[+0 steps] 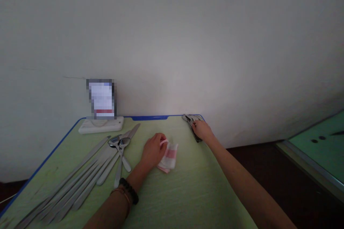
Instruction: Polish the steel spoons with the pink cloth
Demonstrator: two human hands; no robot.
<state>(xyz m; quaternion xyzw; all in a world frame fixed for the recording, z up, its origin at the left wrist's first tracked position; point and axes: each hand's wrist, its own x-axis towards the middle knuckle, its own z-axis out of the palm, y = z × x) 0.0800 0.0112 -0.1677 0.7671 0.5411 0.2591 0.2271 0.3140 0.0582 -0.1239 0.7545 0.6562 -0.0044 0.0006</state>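
Observation:
My left hand [154, 150] is closed on a pink and white cloth [171, 154] near the middle of the green table, the cloth hanging from the fingers down to the tabletop. At the far right corner, my right hand [202, 130] reaches to a pile of metal cutlery [190, 118], with spoon and fork heads showing at its far end. Its fingers are curled at the pile, and what they hold, if anything, is hidden. Left of my left hand lie two spoons [124, 143] and several table knives [88, 171], fanned out toward the near left.
The green table [188, 193] has a blue rim and stands against a pale wall [172, 43]. A blurred-out screen [102, 98] rests upright on a white stand [103, 125] at the back left. Dark floor and a green panel [322, 143] lie to the right.

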